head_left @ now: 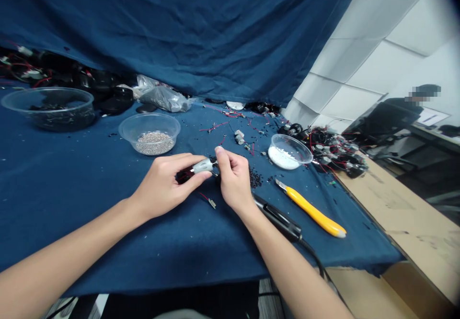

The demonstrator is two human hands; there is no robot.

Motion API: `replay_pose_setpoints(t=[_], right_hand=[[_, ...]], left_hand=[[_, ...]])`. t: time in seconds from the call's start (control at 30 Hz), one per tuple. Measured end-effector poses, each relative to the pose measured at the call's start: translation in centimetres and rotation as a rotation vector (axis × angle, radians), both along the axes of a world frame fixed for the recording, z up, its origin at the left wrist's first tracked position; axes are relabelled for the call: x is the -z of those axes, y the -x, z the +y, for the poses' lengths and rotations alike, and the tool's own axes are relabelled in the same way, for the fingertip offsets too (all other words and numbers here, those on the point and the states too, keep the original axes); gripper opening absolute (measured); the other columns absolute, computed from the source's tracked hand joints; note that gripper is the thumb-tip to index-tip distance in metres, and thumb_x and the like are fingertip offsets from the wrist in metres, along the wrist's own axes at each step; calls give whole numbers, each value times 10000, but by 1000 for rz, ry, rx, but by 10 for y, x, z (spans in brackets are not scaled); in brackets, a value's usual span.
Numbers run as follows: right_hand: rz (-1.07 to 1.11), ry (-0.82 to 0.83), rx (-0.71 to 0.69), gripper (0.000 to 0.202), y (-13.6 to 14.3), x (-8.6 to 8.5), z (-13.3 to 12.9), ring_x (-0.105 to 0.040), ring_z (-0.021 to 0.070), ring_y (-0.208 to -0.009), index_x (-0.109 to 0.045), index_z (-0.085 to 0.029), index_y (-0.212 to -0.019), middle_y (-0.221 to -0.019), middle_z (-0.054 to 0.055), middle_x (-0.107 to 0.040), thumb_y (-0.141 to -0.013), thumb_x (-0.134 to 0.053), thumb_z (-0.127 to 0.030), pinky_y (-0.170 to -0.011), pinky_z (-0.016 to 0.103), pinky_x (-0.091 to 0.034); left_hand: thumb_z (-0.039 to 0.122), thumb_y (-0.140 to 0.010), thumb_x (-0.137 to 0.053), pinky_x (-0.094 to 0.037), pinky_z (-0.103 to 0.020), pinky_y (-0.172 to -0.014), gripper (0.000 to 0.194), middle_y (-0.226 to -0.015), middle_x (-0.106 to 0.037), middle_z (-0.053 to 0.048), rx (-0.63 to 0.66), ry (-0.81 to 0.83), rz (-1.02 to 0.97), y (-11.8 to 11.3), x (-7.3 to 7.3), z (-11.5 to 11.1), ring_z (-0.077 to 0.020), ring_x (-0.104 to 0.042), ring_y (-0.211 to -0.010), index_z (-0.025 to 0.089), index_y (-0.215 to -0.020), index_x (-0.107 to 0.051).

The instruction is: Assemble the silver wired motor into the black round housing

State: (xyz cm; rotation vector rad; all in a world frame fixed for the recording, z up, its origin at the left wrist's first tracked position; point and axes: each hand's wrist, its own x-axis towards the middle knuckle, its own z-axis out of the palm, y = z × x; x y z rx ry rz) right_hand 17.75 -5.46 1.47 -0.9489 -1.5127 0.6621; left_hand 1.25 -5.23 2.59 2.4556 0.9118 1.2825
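My left hand [167, 182] holds a small silver motor [203, 165] between thumb and fingers, with a dark part partly hidden under the palm. At the motor's right end, the fingers of my right hand [233, 177] are pinched round something small and dark that I cannot make out. Just below the hands, a small piece with a red wire [212, 203] lies on the blue cloth [161, 256]. A black corded tool [278, 217] rests partly under my right wrist, and a yellow cutter [312, 210] lies to its right.
Clear bowls hold silver bits [124, 130], white bits [309, 158] and dark pieces [89, 99]. Small black pieces [256, 179] are scattered behind my right hand. Wired parts [323, 146] are heaped at the right edge. Plastic bags [165, 97] lie at the back. A person [384, 115] is at the far right.
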Motion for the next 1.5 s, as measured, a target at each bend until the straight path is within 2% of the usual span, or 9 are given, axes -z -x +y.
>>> replay_pose_setpoints(t=[0.3, 0.47, 0.63, 0.83, 1.1, 1.27, 1.5], right_hand=[[146, -57, 66, 463, 11, 3, -5, -222, 51, -556, -299, -161, -619, -591, -42, -250, -1004, -435, -379, -512, 197, -213], [166, -51, 60, 443, 15, 6, -7, -257, 52, -561, -327, -157, -630, -594, -40, -289, -1013, -414, -363, -524, 191, -234], [155, -20, -65, 443, 11, 1, -6, -316, 50, -587, -421, -139, -626, -612, -32, -351, -990, -469, -388, -561, 186, -281], [341, 209, -231, 524, 0, -6, 0, -218, 41, -541, -318, -161, -608, -587, -58, -232, -903, -587, -499, -512, 188, -221], [421, 391, -449, 526, -7, -13, -3, -175, 27, -497, -296, -179, -642, -585, -80, -203, -821, -673, -499, -444, 173, -147], [436, 465, -510, 496, -11, -14, -1, -153, 34, -502, -291, -191, -677, -610, -79, -171, -827, -660, -487, -432, 172, -130], [419, 488, -535, 522, -12, -16, -1, -141, 37, -500, -274, -196, -668, -605, -81, -161, -811, -666, -509, -424, 179, -122]], left_hand=[[320, -867, -667, -530, -185, -645, 224, -850, -775, -9, -53, 281, -242, -16, 7, -13, -140, -690, -694, 159, -993, -760], [294, -869, -670, -535, -180, -648, 204, -875, -778, 2, -106, 277, -316, -22, 9, -16, -136, -694, -713, 183, -1010, -766], [304, -845, -696, -527, -212, -634, 168, -829, -761, 1, -159, 153, -276, -16, 2, -12, -146, -675, -687, 190, -946, -766], [295, -869, -668, -541, -247, -679, 192, -881, -755, -16, -69, 161, -188, -7, -2, -8, -164, -684, -750, 206, -1021, -747], [314, -873, -663, -544, -248, -678, 208, -882, -752, -19, -82, 154, -160, -7, -4, -6, -159, -677, -738, 202, -1031, -740], [299, -880, -654, -551, -255, -776, 194, -950, -756, -25, -68, 190, -182, -7, -6, -6, -166, -690, -823, 186, -1020, -726], [286, -886, -659, -527, -227, -769, 183, -955, -746, -11, -53, 203, -188, -4, -4, -5, -147, -674, -834, 202, -1039, -718]])
